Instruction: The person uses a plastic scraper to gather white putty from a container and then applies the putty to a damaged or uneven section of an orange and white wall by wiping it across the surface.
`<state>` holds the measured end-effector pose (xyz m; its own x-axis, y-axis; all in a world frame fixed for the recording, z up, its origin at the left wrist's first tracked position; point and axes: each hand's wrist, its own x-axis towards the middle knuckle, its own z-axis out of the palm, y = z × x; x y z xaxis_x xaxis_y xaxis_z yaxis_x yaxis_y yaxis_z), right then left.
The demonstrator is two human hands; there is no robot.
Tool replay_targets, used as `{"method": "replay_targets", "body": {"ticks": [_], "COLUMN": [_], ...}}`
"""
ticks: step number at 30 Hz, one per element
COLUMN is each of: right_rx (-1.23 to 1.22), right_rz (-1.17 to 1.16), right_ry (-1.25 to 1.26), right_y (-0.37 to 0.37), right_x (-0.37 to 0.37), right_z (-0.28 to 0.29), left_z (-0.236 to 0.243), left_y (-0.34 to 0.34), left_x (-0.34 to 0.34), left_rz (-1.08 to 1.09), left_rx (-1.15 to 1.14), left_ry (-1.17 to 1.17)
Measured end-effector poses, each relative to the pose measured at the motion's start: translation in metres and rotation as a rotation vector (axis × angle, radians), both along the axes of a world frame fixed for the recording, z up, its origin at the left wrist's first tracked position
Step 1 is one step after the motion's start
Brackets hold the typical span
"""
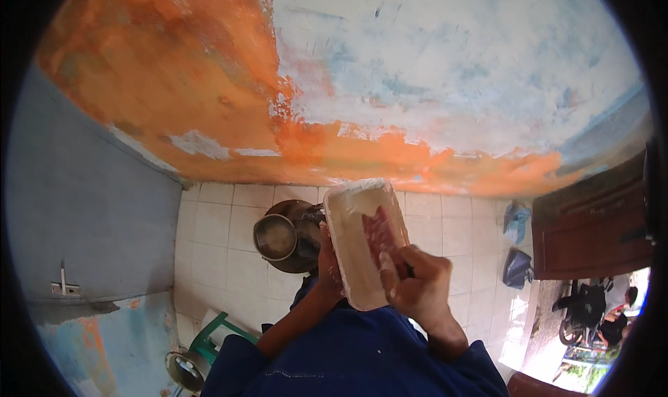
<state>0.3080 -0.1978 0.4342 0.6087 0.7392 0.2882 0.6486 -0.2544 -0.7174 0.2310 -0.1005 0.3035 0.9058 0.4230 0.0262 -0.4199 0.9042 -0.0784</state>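
My left hand (327, 261) is closed on the side of a pale rectangular tray (351, 258), held up in front of my body, with a thin beige coating inside and a whitish crusted rim. My right hand (421, 282) grips a red, flat tool (379, 233) that lies over the inside of the tray; its exact kind and lower part are hard to make out. Beyond my left hand, on the tiled floor, stands a dark round container (292, 261) with a smaller pot (275, 237) on it.
A patchy orange and whitish wall (216, 112) rises ahead. At lower left are a green stool (216, 327) and a metal object (184, 369). At right lie two bags (516, 268) by a brown door (584, 237); outside it are a motorbike (584, 313) and at least one person (619, 289).
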Motion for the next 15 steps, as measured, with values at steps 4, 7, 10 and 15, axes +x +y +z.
{"method": "replay_targets", "body": {"ticks": [4, 7, 10, 15], "right_rx": [0.034, -0.127, -0.02, -0.074], "right_rz": [-0.026, 0.046, 0.003, 0.071], "right_ry": [-0.159, -0.051, -0.069, 0.004], "right_y": [0.018, 0.006, 0.015, 0.002], "right_x": [-0.005, -0.007, 0.003, 0.017], "right_z": [-0.025, 0.01, -0.013, 0.003], "left_z": [-0.001, 0.0, 0.009, -0.003], "left_y": [0.002, 0.007, 0.001, 0.004], "left_x": [-0.003, -0.001, 0.004, 0.015], "left_rz": [-0.062, -0.082, -0.053, -0.141], "left_rx": [-0.045, -0.034, 0.025, -0.165], "left_ry": [0.019, -0.016, 0.177, -0.074]}}
